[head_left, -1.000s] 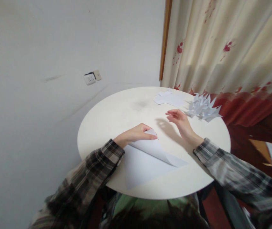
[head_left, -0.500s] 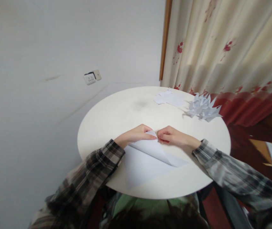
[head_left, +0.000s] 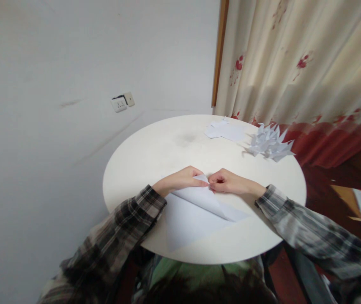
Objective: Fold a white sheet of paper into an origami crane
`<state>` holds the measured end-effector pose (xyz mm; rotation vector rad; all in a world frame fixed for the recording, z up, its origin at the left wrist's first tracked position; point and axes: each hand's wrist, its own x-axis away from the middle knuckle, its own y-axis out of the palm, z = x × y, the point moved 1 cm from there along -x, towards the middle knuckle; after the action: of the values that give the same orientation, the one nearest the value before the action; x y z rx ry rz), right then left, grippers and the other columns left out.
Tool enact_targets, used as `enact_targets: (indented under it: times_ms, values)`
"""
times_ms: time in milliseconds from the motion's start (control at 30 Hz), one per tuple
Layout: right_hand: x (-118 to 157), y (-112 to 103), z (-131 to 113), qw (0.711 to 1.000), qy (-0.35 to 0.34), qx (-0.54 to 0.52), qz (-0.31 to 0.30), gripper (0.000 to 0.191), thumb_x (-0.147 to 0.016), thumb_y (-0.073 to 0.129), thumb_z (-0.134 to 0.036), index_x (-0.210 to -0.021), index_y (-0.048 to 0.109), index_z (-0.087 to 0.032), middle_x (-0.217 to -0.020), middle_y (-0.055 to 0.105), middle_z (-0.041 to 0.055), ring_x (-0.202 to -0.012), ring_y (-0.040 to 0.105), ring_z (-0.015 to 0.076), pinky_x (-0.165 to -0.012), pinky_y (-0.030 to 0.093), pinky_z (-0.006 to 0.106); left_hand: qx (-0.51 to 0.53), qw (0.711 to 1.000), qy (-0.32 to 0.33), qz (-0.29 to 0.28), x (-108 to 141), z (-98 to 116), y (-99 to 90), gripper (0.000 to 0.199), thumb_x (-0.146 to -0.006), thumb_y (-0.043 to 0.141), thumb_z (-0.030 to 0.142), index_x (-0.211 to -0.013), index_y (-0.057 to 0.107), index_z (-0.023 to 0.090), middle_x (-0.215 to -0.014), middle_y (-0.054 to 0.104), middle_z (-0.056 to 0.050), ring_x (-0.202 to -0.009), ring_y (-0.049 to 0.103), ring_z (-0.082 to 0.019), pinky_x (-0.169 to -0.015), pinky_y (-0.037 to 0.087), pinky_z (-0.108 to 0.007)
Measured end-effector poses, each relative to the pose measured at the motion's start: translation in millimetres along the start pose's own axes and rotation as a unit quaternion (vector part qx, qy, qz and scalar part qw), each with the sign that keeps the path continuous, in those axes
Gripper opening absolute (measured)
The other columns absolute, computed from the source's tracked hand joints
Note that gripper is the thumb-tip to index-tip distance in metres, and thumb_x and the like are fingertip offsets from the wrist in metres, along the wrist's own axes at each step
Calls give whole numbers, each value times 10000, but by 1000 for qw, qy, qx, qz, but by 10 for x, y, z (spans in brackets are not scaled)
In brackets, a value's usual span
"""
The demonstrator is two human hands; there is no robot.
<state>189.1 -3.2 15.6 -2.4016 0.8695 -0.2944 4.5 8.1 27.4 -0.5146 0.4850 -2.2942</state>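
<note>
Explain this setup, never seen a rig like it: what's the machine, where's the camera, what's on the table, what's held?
There's no machine: these are a person's two bare hands, in plaid sleeves. Every picture comes from one camera worn on the person's head, looking forward and down. On the round white table lies a white sheet, loosely folded over. The left hand holds the folded part, thumb on top. The right hand has its fingertips drawn together beside that thumb; whether they pinch the paper is too small to tell. Farther back lie flat white papers and, to their right, a cluster of pointed folded papers.
</note>
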Motion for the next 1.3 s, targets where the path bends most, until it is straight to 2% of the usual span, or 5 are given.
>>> enact_targets:
  times_ms: [400, 500, 667, 867, 1300]
  values:
    - [-9, 44, -12, 999, 2, -39, 14, 170, -724, 452, -195, -567, 486, -139, -494, 321, -71, -473, 266, 50, -452, 208, 198, 26, 999, -19, -33, 16, -61, -13, 364, -638, 660, 468, -671, 586, 112, -531, 451, 36, -463, 367, -67, -434, 226, -194]
    - [3, 52, -37, 999, -11, -24, 21, 187, -724, 443, -202, -544, 435, -151, -504, 288, -71, -480, 250, 51, -457, 202, 202, 27, 999, -29, -27, 0, -67, -17, 351, -622, 677, 444, -692, 590, 111, -577, 501, 23, -502, 413, -80, -459, 263, -194]
    - [23, 53, -66, 998, -49, 14, 30, 187, -719, 419, -178, -538, 374, -163, -523, 254, -67, -499, 226, 53, -471, 198, 205, 16, 1000, 1, -10, -28, -56, -20, 320, -604, 697, 346, -814, 628, 115, -733, 592, -9, -643, 497, -112, -563, 346, -199]
    - [26, 50, -59, 996, -58, 44, 42, 162, -699, 424, -160, -545, 375, -164, -526, 265, -65, -505, 235, 55, -476, 201, 200, 39, 998, -46, -28, 0, -87, -2, 337, -636, 673, 420, -743, 614, 106, -597, 540, 15, -509, 436, -86, -476, 281, -197]
    - [1, 28, -17, 999, -23, -5, 41, 164, -731, 417, -195, -573, 429, -155, -530, 336, -58, -509, 298, 64, -478, 243, 201, 71, 997, -23, -35, 17, -26, 14, 263, -675, 646, 375, -692, 622, 113, -575, 531, 21, -512, 435, -79, -472, 289, -187]
